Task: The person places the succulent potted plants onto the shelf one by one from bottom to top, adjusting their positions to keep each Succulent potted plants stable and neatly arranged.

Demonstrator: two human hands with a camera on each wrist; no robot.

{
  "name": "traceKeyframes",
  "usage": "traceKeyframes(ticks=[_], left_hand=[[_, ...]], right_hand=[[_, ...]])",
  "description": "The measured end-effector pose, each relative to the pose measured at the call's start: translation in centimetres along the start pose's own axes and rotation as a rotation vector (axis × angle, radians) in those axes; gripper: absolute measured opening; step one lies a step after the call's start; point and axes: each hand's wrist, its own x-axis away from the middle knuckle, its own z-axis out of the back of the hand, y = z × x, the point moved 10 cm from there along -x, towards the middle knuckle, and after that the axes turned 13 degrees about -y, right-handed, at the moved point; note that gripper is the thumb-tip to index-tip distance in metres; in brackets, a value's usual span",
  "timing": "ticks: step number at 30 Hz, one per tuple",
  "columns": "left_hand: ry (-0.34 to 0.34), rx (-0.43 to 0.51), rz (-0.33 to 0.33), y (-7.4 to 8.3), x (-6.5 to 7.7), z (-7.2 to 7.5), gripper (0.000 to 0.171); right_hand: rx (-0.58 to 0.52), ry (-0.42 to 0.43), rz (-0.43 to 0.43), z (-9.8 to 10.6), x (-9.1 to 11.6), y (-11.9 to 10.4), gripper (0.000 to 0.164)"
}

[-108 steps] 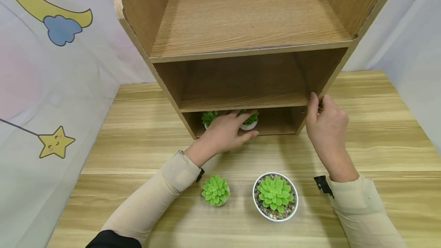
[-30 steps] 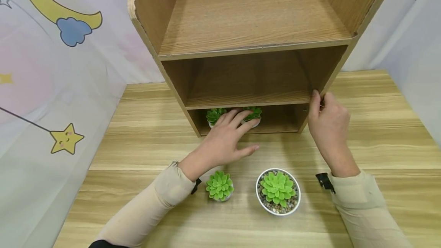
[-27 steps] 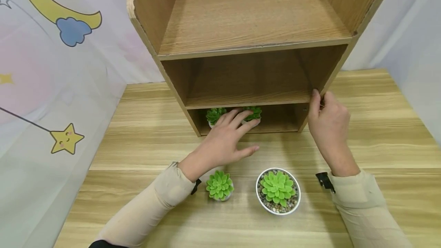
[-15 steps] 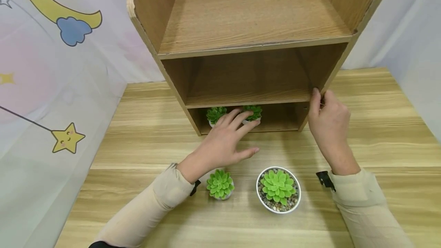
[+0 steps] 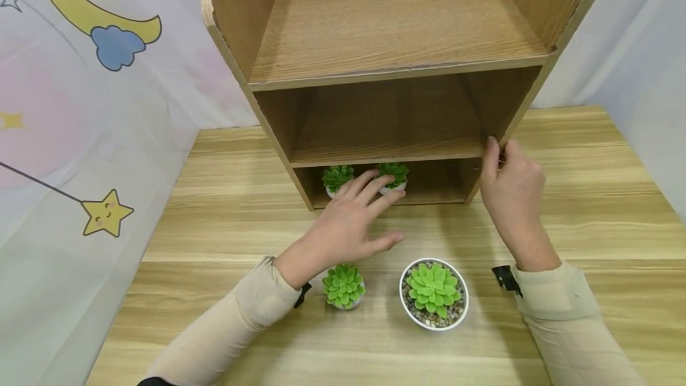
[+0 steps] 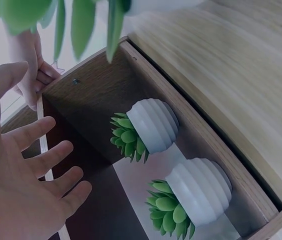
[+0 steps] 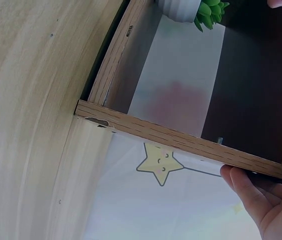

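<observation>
My left hand (image 5: 345, 228) is in front of the bottom compartment of a wooden shelf unit (image 5: 402, 22), fingers spread and holding nothing. Two small succulents in ribbed white pots stand inside that compartment: a left potted succulent (image 5: 336, 179) and a right potted succulent (image 5: 395, 175), partly covered by my fingertips in the head view. The left wrist view shows the pots (image 6: 153, 125) side by side, apart from my open palm (image 6: 26, 180). My right hand (image 5: 513, 198) grips the front edge of the unit's right side panel, thumb inside and fingers curled outside.
On the wood-grain table (image 5: 214, 207), nearer the body, stand a small potted succulent (image 5: 343, 286) by my left wrist and a larger succulent in a white, gravel-filled bowl (image 5: 433, 293). Printed cloth (image 5: 80, 136) hangs behind and at the sides.
My left hand has drawn back from the bottom compartment, its fingers loosening from around the right potted succulent. My right hand keeps its grip on the side panel.
</observation>
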Motion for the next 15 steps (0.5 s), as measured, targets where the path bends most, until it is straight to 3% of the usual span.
traceKeyframes(ticks=[15], left_hand=[[0.013,0.0,-0.009,0.34,0.63,-0.07,0.07]], right_hand=[[-0.004,0.005,0.009,0.03,0.0,-0.09,0.038]])
